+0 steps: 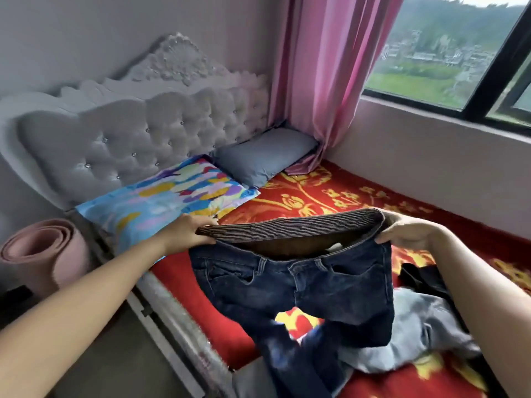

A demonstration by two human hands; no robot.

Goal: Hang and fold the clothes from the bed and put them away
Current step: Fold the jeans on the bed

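A person holds dark jeans [301, 282] up over a bed [316, 191], the left hand [186, 234] and right hand [408, 231] each taking one end of the waistband [290, 225]. Each grip is clamped on the band, fingers curled round its edge, and the band is stretched open and roughly level between them, its striped lining showing. The jeans hang with the fly and front pockets toward the camera, waist up and legs down, so the long axis runs from the hands down toward the near edge of the bed. The lower legs are blurred, and whether the hems rest on the red cover cannot be told.

Denim of this weight will likely handle as a soft but fairly heavy cloth: it drapes, does not slip and takes a crease well, with nothing fragile about it. The two ends of the waistband look the surest hold. To fold, the legs would probably be laid one on the other, then the hems brought up to the waist.

A pale garment [425, 334] and a black garment [422, 280] lie crumpled on the bed just beside the right forearm, not yet folded. A patterned pillow [166, 199] sits at the head of the bed
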